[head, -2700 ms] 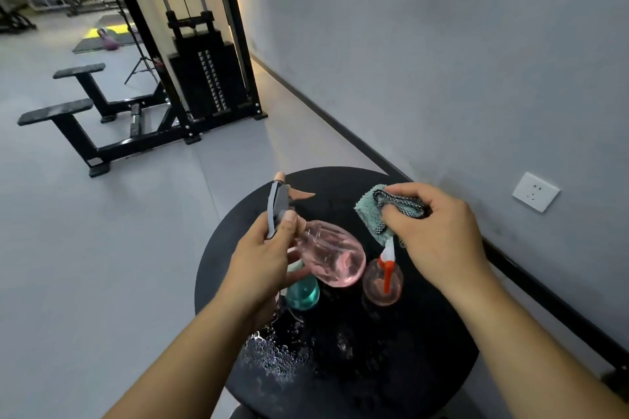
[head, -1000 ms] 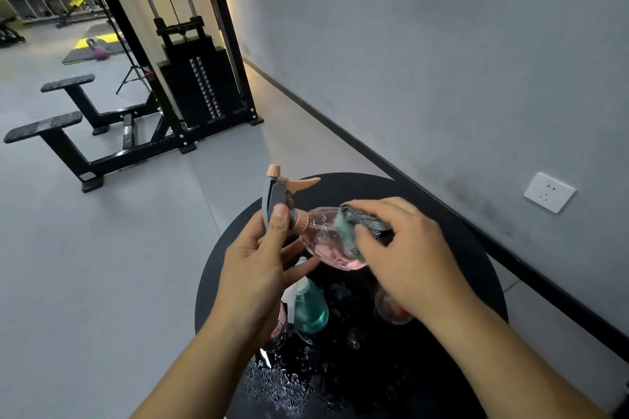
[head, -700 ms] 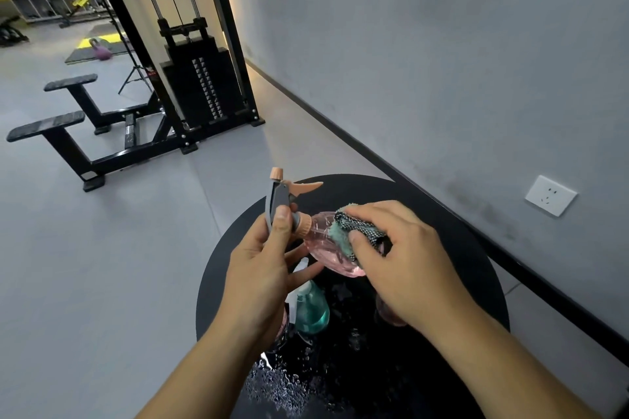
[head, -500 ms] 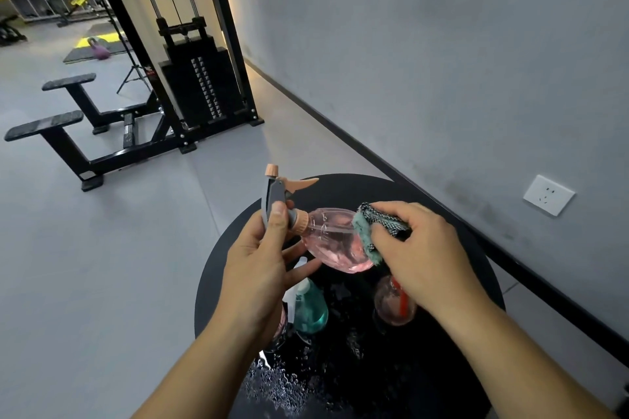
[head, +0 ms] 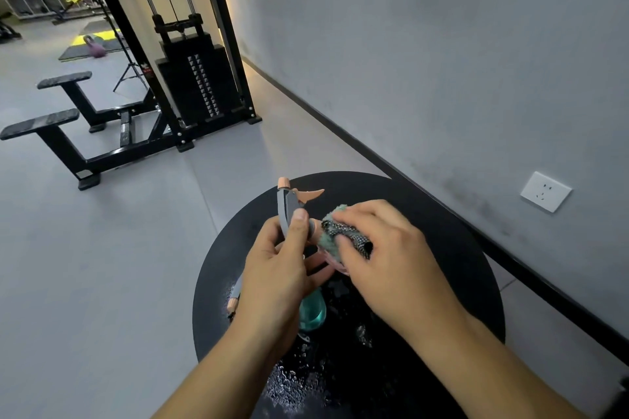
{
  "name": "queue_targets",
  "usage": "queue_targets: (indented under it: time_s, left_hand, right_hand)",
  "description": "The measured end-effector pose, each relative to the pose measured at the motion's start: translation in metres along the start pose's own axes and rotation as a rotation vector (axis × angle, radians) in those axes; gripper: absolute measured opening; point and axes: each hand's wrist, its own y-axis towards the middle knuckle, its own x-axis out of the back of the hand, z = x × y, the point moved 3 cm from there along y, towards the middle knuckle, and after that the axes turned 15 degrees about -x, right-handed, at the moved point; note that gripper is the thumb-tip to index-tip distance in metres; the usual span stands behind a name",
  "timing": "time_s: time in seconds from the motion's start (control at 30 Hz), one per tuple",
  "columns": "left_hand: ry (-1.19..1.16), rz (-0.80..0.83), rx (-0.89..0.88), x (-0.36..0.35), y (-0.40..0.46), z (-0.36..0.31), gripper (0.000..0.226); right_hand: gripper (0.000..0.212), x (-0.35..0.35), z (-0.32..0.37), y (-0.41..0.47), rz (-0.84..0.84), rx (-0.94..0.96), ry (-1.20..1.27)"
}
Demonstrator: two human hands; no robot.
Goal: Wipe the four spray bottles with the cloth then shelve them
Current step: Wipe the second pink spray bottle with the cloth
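Above the round black table [head: 442,248], our left hand [head: 272,279] grips the pink spray bottle [head: 289,211]; our right hand [head: 384,258] pinches the cloth [head: 335,234] against it, and we judge shelving not begun.

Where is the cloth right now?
In the head view, the cloth is gripped by the right hand and pressed onto the pink spray bottle, which the left hand holds above the round black table.

Left hand [head: 277,277] grips with thumb up; right hand [head: 388,260] curls, fingers bent, both forearms extended forward.
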Motion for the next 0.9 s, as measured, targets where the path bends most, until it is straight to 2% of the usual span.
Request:
queue_targets:
  time_s: [0.13,0.33,0.53,0.73,0.9]
  left_hand:
    - [0.005,-0.036,0.003,0.001,0.0,-0.003,0.029]
    - [-0.002,-0.036,-0.006,-0.001,-0.001,-0.002,0.03]
    - [0.001,-0.074,0.013,0.005,0.001,-0.004,0.029]
    - [-0.044,-0.113,0.012,0.007,0.002,-0.002,0.028]
    - [-0.056,-0.159,0.004,0.012,0.004,-0.005,0.029]
  right_hand:
    - [0.026,0.011,-0.013,0.011,-0.079,-0.166,0.099]
    - [0.031,-0.003,0.0,-0.002,-0.003,-0.004,0.035]
    - [0.028,0.012,-0.019,0.013,-0.08,-0.177,0.131]
    - [0.032,-0.004,-0.007,-0.001,0.025,-0.024,0.089]
    - [0.029,0.014,-0.027,0.015,-0.088,-0.232,0.172]
